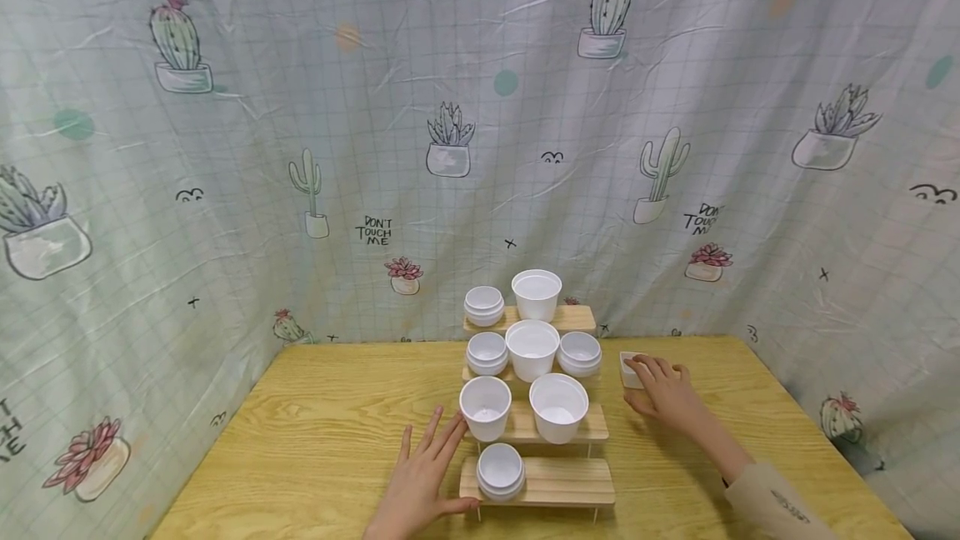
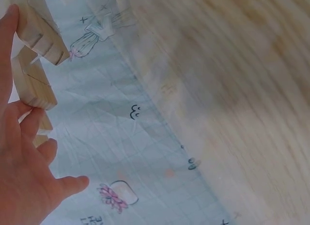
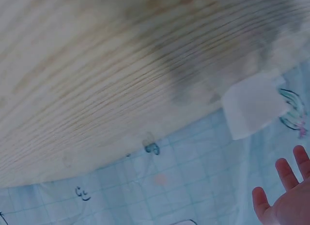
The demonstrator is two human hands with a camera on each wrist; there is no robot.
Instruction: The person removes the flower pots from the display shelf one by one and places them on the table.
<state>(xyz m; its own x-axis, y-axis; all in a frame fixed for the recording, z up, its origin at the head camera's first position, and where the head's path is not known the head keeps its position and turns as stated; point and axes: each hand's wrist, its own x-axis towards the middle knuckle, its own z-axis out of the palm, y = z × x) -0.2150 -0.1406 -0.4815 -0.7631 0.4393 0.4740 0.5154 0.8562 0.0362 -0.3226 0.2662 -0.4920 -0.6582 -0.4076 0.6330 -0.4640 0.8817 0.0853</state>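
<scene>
A tiered wooden stand (image 1: pixel 558 480) holds several white pots on its steps, such as a round pot (image 1: pixel 501 472) on the lowest one. My left hand (image 1: pixel 420 477) is at the stand's left side, fingers spread, with fingertips against the ends of its steps; the left wrist view shows this hand (image 2: pixel 29 162) by the wooden step ends (image 2: pixel 36 84). On the table right of the stand is a small square white pot (image 1: pixel 632 373). My right hand (image 1: pixel 663 390) reaches over it, partly covering it. In the right wrist view the hand (image 3: pixel 290 198) has its fingers spread, apart from the white pot (image 3: pixel 254 106).
The wood-grain table (image 1: pixel 337 432) extends on both sides of the stand. A cactus-print curtain (image 1: pixel 360 148) hangs behind the table and along its sides. Taller white pots (image 1: pixel 532 348) stand close to shorter ones on the upper steps.
</scene>
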